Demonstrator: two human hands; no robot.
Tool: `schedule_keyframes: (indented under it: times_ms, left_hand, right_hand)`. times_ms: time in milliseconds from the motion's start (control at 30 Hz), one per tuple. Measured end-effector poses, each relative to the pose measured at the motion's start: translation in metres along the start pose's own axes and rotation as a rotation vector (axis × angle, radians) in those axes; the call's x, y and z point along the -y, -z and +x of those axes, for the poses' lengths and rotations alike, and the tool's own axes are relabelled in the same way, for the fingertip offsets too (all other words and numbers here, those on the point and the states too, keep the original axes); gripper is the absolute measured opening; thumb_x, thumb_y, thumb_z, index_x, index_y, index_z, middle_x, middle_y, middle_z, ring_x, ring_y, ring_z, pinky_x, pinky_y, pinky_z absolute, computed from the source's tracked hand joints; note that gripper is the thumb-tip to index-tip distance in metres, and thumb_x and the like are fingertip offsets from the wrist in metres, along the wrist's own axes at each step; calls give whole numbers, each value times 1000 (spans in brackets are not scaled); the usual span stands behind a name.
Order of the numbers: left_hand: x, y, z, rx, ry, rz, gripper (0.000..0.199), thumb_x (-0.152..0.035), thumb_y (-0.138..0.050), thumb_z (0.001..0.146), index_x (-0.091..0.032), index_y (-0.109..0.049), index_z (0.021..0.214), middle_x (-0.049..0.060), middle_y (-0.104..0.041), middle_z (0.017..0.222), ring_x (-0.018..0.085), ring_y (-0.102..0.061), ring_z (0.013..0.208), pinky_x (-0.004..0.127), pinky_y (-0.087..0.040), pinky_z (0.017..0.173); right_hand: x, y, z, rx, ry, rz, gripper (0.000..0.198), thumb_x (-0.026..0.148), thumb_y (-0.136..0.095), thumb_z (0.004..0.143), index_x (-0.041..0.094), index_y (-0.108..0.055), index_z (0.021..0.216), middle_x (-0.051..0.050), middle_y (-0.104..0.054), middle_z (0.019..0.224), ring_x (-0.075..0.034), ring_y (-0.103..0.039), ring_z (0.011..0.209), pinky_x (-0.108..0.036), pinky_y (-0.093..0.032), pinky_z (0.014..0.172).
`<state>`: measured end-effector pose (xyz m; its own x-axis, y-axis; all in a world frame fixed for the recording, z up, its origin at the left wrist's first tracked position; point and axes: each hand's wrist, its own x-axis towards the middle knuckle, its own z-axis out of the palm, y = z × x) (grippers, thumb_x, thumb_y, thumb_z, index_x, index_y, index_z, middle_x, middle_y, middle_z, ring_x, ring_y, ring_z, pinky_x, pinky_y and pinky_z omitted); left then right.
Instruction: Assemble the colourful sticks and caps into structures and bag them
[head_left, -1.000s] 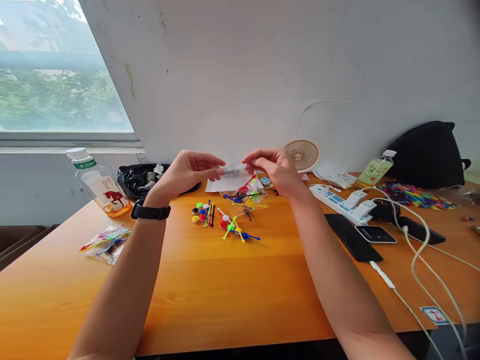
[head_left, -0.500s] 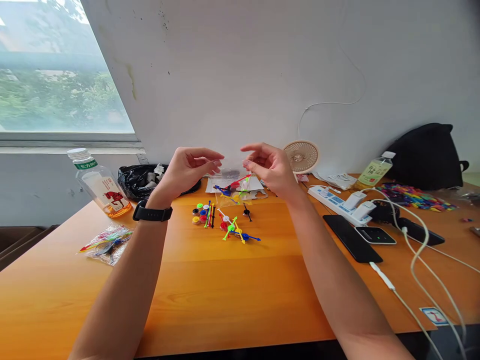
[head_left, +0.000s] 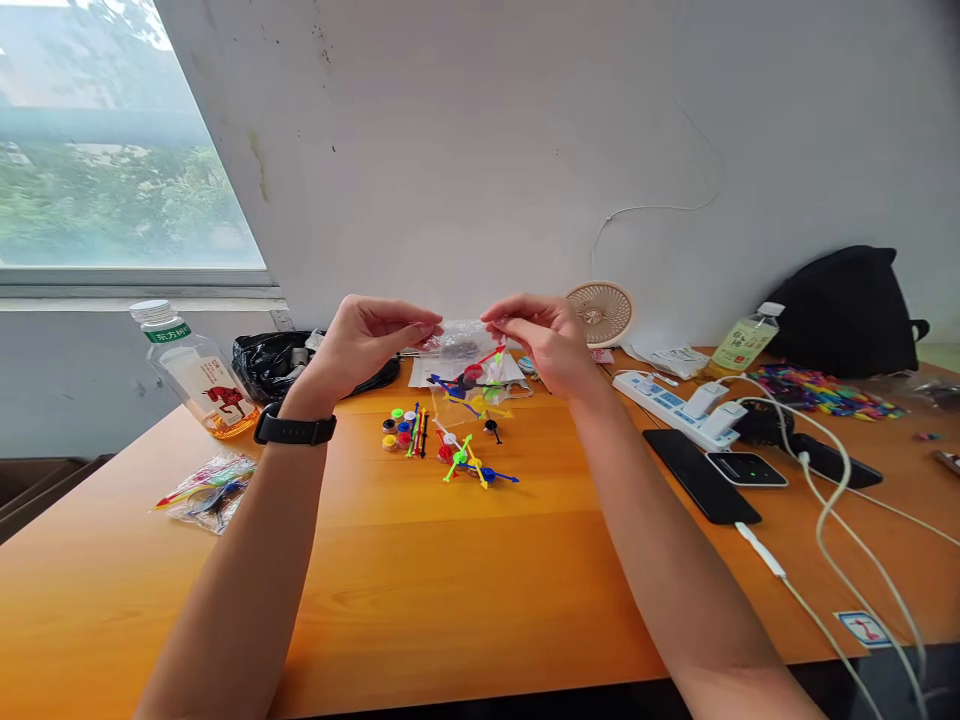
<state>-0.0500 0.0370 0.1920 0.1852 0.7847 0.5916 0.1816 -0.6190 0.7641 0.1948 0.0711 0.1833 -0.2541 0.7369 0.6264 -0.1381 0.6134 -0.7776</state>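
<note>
Between my two hands hangs a clear plastic bag [head_left: 459,340], raised above the table. My left hand [head_left: 375,330] pinches its upper left corner with thumb and fingers. On the other side my right hand [head_left: 536,335] is closed on the upper right corner. Coloured arrow spinners [head_left: 472,380] show in or behind the lower part of the bag; which of the two I cannot tell. Below, several arrow spinners [head_left: 466,462] lie in a cluster on the table. Left of them are round coloured bases [head_left: 397,427] and a row of loose arrows [head_left: 417,432]. A black spinner [head_left: 491,428] lies apart.
A filled plastic bag [head_left: 214,490] and a tilted-looking bottle [head_left: 199,375] are at the left. To the right are a power strip [head_left: 671,410], a phone [head_left: 701,475], white cables [head_left: 832,500] and a small fan [head_left: 600,313]. A black bag [head_left: 840,310] stands behind.
My fingers have closed on the upper corners of the clear bag, which now stretches between both hands. Half a second ago the fingers were more apart. The view has shifted slightly.
</note>
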Motion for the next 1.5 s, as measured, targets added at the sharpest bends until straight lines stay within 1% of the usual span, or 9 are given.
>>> schedule_keyframes:
  times_ms: [133, 300, 467, 633, 767, 1100, 1267, 1367, 1500]
  left_hand:
    - [-6, -1, -2, 48, 39, 30, 26, -38, -85, 81, -20, -85, 99, 11, -82, 98, 25, -78, 93, 38, -66, 88]
    - [0, -4, 1, -6, 1, 33, 29, -40, -88, 76, -17, -85, 93, 11, -81, 93, 25, -78, 88, 37, -66, 85]
    - [11, -4, 5, -41, -9, 24, 48, -38, -89, 75, -17, -80, 117, 10, -81, 94, 22, -77, 87, 35, -65, 85]
    - [14, -8, 7, -53, -49, 96, 27, -38, -83, 82, -16, -82, 98, 10, -80, 95, 21, -76, 89, 32, -64, 84]
    - [11, -12, 7, -41, -69, 62, 26, -39, -79, 86, -17, -80, 100, 9, -80, 90, 19, -77, 83, 32, -65, 83]
    - [1, -9, 2, -133, -50, 9, 19, -33, -83, 81, -18, -83, 93, 9, -81, 91, 22, -78, 82, 36, -67, 82]
    - [2, -13, 3, -118, -55, 4, 26, -41, -87, 79, -18, -82, 90, 8, -80, 82, 20, -77, 75, 35, -68, 76]
    - [7, -16, 4, -101, -55, -11, 29, -41, -90, 76, -19, -82, 93, 8, -80, 87, 21, -78, 80, 34, -67, 78]
    - [10, -19, 4, -55, -41, -14, 33, -41, -91, 74, -17, -83, 96, 9, -81, 92, 23, -78, 86, 35, -67, 80]
  right_hand:
    - [1, 2, 0, -16, -33, -38, 12, 28, -70, 83, 23, -81, 82, -4, -77, 88, -20, -70, 90, -34, -58, 82]
    - [3, 2, -1, 18, 18, -119, 12, 30, -71, 85, 23, -81, 84, -4, -76, 87, -19, -69, 87, -33, -56, 81]
    - [0, -1, -1, 16, 36, -182, 20, 36, -79, 83, 24, -80, 100, -3, -76, 96, -19, -68, 90, -32, -57, 80]
    - [-5, -4, 1, -7, 81, -168, 17, 34, -78, 85, 24, -81, 98, -5, -77, 98, -20, -69, 93, -35, -58, 84]
    - [-2, -5, 0, -47, 96, -167, 10, 32, -76, 86, 25, -81, 91, -5, -77, 95, -21, -70, 95, -36, -58, 86]
    - [0, -6, 0, -84, 115, -156, 12, 25, -70, 85, 25, -82, 84, -5, -75, 95, -21, -67, 92, -36, -57, 82]
    - [5, -4, -2, -8, 91, -159, 10, 30, -74, 85, 25, -81, 90, -4, -75, 94, -20, -68, 91, -35, -57, 82]
    - [9, -4, -3, 80, 26, -217, 25, 41, -81, 83, 26, -79, 103, -3, -75, 96, -19, -67, 87, -33, -56, 76]
    - [10, -8, -4, 154, 44, -319, 32, 55, -75, 89, 24, -79, 98, -3, -76, 94, -18, -65, 82, -31, -52, 74]
